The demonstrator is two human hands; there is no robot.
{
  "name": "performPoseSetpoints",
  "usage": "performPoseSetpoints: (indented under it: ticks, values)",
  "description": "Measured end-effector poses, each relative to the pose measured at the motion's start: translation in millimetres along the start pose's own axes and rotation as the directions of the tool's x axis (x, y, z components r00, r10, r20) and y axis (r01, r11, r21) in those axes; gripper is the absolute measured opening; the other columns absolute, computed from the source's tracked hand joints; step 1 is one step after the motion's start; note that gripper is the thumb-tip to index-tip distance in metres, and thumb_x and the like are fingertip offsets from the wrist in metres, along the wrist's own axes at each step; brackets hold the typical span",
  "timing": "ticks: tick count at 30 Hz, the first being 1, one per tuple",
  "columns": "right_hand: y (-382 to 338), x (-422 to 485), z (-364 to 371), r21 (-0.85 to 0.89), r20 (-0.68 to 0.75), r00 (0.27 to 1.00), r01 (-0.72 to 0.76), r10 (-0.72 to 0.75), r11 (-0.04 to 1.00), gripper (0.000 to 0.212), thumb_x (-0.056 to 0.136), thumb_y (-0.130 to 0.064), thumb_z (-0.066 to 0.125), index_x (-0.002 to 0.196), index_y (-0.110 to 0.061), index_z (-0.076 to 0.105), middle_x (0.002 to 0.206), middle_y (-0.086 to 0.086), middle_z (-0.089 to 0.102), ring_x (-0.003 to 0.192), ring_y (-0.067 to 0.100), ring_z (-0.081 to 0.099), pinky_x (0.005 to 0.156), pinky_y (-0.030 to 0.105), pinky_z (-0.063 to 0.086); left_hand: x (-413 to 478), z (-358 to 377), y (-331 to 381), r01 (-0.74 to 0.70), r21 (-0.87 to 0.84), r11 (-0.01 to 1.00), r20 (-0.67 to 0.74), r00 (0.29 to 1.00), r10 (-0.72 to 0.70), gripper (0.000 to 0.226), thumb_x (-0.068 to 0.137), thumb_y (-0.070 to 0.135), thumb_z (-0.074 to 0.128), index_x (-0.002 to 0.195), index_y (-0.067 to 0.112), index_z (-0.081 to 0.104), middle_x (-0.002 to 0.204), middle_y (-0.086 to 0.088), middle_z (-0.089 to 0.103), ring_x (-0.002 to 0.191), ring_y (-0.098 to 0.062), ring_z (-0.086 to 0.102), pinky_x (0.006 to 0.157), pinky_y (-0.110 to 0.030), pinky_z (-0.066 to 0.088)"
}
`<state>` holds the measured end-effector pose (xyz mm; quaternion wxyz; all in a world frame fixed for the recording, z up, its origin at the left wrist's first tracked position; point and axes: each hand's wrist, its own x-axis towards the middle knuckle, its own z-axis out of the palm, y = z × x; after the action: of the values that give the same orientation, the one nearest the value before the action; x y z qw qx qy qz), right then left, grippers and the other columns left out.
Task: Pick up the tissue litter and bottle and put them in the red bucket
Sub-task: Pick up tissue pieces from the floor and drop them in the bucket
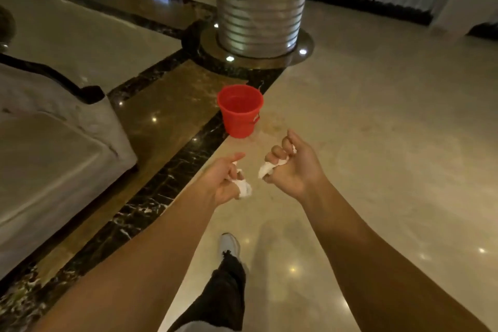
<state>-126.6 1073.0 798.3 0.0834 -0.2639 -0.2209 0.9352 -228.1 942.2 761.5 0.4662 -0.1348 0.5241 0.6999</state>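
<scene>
The red bucket (239, 112) stands upright on the shiny floor, ahead of both hands, and looks empty from here. My left hand (225, 183) is closed around crumpled white tissue (244, 188) that pokes out below the fingers. My right hand (292, 167) grips another white tissue wad (269, 167), sticking out to the left of the fist. Both hands hover in the air just short of the bucket, the right one closer. No bottle is in view.
A grey sofa (54, 159) fills the left side. A ribbed metal column (260, 13) on a round base rises behind the bucket. Dark marble strips (151, 197) cross the beige floor. My leg and white shoe (229, 245) step forward below the hands.
</scene>
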Motion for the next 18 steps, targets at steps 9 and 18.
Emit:
performPoseSetpoints:
  ticks: [9,18]
  values:
    - [-123,215,49,0.019,-0.083,0.994,0.067,-0.065,0.998,0.023,0.077,0.007,0.061,0.094,-0.006,0.053,0.076,0.011,0.052,0.058,0.017,0.054,0.058,0.029,0.049,193,64,161,0.068,-0.163,0.984,0.04,0.997,-0.062,0.054,0.083,-0.027,0.022,0.121,-0.003,0.052,0.123,-0.024,0.04,0.121,-0.043,0.045,0.076,-0.048,0.053]
    - [-257,419,60,-0.139,-0.072,0.992,-0.114,0.105,0.984,0.036,0.08,-0.044,0.068,0.087,-0.015,0.05,0.069,0.0,0.056,0.031,0.003,0.04,0.025,0.013,0.029,375,152,287,0.059,-0.012,0.998,0.143,0.988,-0.056,0.025,0.071,-0.007,0.063,0.093,0.006,0.061,0.073,-0.004,0.067,0.053,-0.008,0.06,0.044,-0.017,0.041]
